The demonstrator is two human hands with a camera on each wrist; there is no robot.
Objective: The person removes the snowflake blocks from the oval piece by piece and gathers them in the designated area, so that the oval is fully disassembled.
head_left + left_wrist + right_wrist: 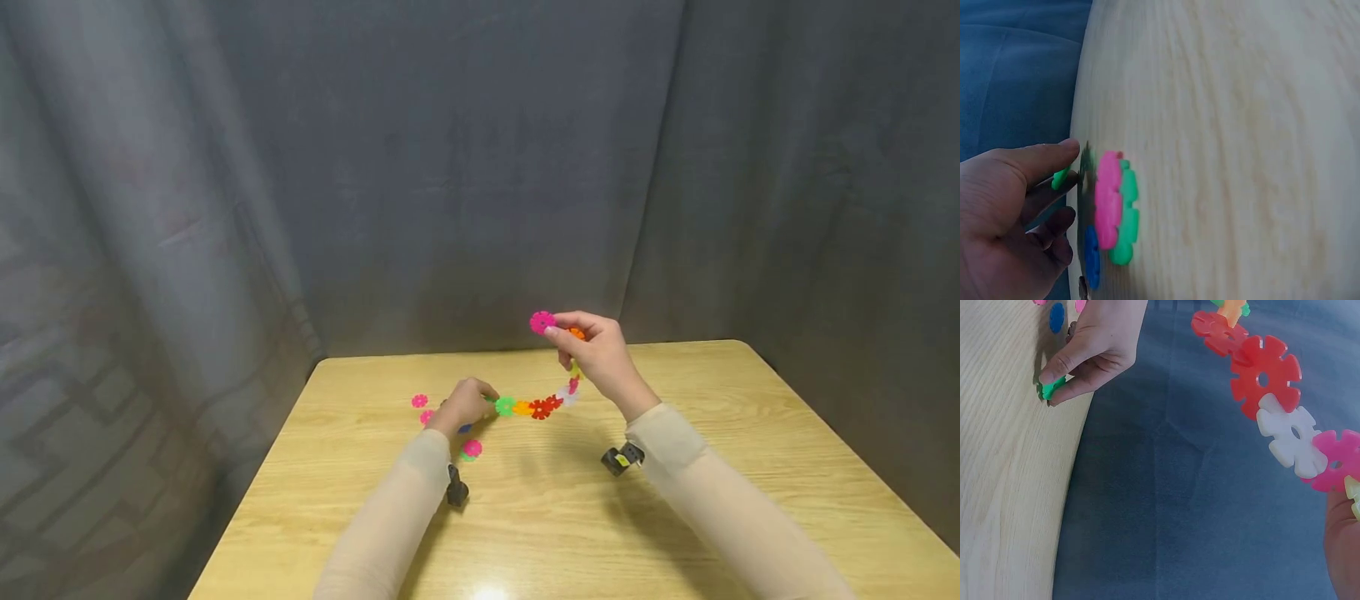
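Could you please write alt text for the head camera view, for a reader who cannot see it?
Two hands hold a chain of colourful snowflake discs above a wooden table: the right hand lifts its pink end, the left hand grips the green end. Loose discs lie nearby.

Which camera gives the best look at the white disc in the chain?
The right wrist view: the white disc fills much of the frame, slots and centre hole clear, linked between a red disc and a pink disc. The head view shows it only as a tiny pale speck. The left wrist view misses it.

Left hand [461, 403] low, fingers pinched, right hand [596, 354] raised, fingers curled in grip
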